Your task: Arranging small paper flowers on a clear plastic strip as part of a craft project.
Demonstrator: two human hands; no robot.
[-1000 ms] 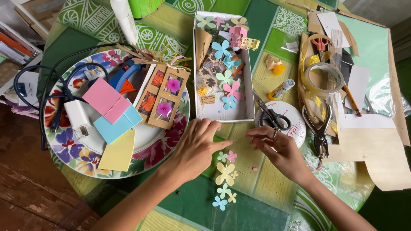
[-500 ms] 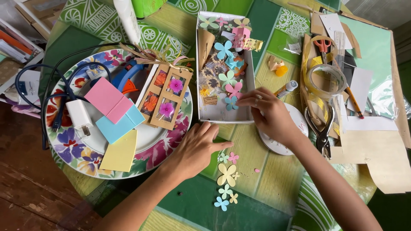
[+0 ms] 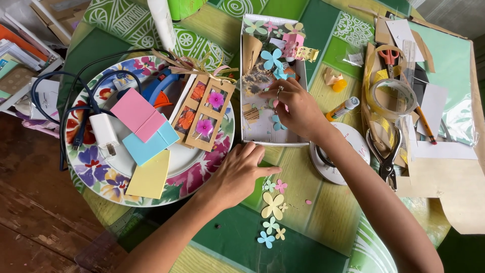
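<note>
Green patterned tabletop (image 3: 313, 30) — wood floor beside, left hand (image 3: 237, 172) flat, right-hand fingers (image 3: 278, 96) pinching inside white box (image 3: 273, 139).

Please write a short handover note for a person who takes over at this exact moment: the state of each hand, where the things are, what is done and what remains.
Right hand: inside the white box, fingertips among the paper flowers; whether it pinches one cannot be told.
Left hand: resting flat on the table, empty, beside the box's near edge.
Done: several cut-out flowers already lie in a loose row on the table near the left hand.
Left: many flowers are still in the box.
Nearby: floral plate with coloured cards and a small frame on the left; tape, scissors and punch on the right.
</note>
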